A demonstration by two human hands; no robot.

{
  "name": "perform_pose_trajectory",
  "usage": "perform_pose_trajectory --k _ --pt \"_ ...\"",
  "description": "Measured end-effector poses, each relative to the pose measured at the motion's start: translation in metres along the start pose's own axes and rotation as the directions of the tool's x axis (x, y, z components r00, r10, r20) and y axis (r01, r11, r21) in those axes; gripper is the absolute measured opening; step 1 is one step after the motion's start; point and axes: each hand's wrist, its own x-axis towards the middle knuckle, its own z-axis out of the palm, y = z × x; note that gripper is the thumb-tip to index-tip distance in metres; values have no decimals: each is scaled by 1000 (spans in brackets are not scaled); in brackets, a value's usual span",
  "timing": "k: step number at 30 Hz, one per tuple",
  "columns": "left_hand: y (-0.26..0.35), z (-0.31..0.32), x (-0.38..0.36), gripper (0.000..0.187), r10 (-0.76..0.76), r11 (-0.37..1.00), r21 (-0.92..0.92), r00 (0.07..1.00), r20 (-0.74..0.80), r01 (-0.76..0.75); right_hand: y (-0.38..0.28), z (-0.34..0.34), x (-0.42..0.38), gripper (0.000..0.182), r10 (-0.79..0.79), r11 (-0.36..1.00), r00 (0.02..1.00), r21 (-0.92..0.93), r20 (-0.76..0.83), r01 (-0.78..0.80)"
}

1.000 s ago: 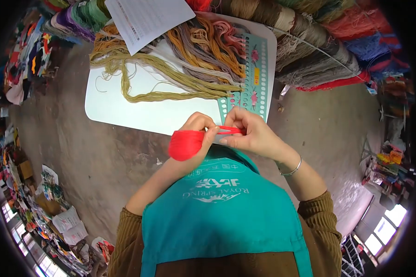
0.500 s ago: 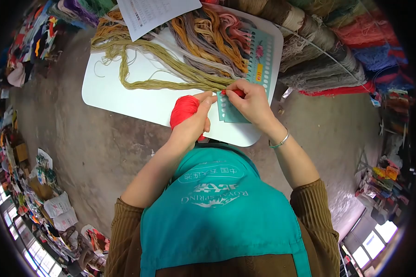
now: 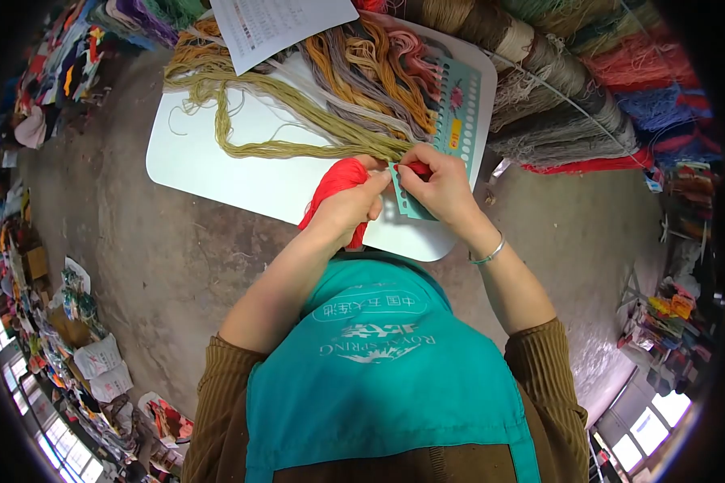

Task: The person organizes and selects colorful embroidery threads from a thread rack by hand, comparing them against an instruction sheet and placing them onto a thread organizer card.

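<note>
A bright red thread skein (image 3: pixel 330 190) hangs over my left hand (image 3: pixel 353 205), looped round its palm, with the fingertips at the left edge of a small green card (image 3: pixel 411 206). The card has a column of punched holes along that edge. My right hand (image 3: pixel 441 187) pinches red thread (image 3: pixel 417 168) at the card's upper corner, and its fingers cover part of the card. Just above the hands lies a bundle of olive-green thread (image 3: pixel 286 150), its gathered end close to the right fingertips.
The white board (image 3: pixel 189 161) carries orange, grey and pink thread hanks (image 3: pixel 370 60), a printed sheet (image 3: pixel 278 28) and a larger green holed card (image 3: pixel 463 97). Large yarn bundles (image 3: pixel 556 97) are stacked at the right. Concrete floor (image 3: pixel 169 249) surrounds the board.
My left hand has moved right and slightly up, closer to the small card. The red skein now hangs more spread out below it, and the small card is tilted more.
</note>
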Motion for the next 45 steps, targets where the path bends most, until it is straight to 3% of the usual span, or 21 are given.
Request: perform_pose_trajectory --k 8,10,12,13,15,17,19,26,28,31,32,34,36,38,40,42,43,45 --pt "2 -3 9 17 -100 980 174 995 20 95 -1 -3 4 11 14 999 998 52 58 -17" --pt "-1 -10 11 16 71 899 432 997 16 -71 -1 -3 4 13 36 999 996 14 84 -37" --pt "-1 -25 4 15 192 884 437 981 -13 -167 0 -2 6 14 36 999 994 -10 100 -35" --pt "3 -32 1 15 180 864 483 983 -31 -144 0 -1 6 15 35 999 993 -33 115 -32" --pt "3 -44 0 17 179 903 411 979 -98 -124 -5 -3 8 16 49 997 991 -57 128 -42" --pt "1 -50 1 19 225 925 321 974 -25 -205 -7 -3 9 16 62 995 988 -83 140 -51" --pt "20 -36 -7 18 3 988 154 998 -68 8 -7 -1 10 17 47 995 990 -89 130 -36" --pt "12 -35 2 21 -12 997 79 1000 -25 14 -16 0 10 22 62 984 992 -172 109 -42" --pt "14 -30 1 22 16 998 65 998 64 -20 -19 1 10 26 47 959 993 -281 104 -16" --pt "26 -24 -9 28 -114 993 56 928 355 101 -11 8 10 30 8 952 997 -305 81 17" --pt "23 -25 -6 28 -115 993 57 928 355 102 -9 8 11 30 9 953 997 -304 81 16" --pt "11 -29 6 31 -159 987 8 966 204 161 -5 7 13 33 148 987 984 -82 104 -140" --pt "7 -27 9 27 -165 986 42 971 173 160 -9 4 14 33 182 983 972 -27 146 -180" --pt "5 -19 10 22 145 921 314 950 275 -232 -8 3 14 33 213 975 958 26 190 -222" --pt "13 -18 9 17 107 877 416 943 316 -239 0 5 12 35 165 915 965 333 205 -227" --pt "7 -18 12 15 381 614 591 852 358 -523 -4 0 12 36 178 923 955 298 236 -245" --pt "-1 -20 17 15 380 615 590 852 359 -523 -5 -2 12 37 189 928 944 266 269 -262" --pt "-6 -20 23 13 475 727 364 809 345 -582 -5 -1 12 38 204 927 943 257 264 -272"
